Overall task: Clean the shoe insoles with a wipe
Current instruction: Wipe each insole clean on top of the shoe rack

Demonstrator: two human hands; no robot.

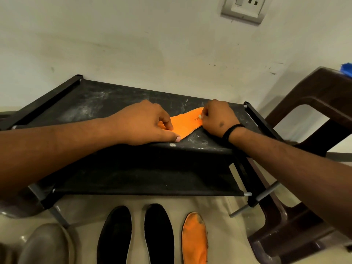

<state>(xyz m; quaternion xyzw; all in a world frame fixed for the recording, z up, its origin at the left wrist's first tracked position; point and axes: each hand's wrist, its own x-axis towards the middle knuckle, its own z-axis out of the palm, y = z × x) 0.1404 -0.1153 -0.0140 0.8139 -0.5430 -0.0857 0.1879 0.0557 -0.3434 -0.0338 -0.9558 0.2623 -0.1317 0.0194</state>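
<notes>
A black rack (118,103) with a dusty cloth shelf stands against a pale wall (133,44). High above the rack's right end, a grey wall socket (244,8) sits on the wall. To the right of the rack stands a dark brown plastic chair (312,103), with a bit of something blue (347,68) on top of it at the edge of the view. Below the rack's left end, a grey shoe (45,244) rests on the light floor (224,210).
</notes>
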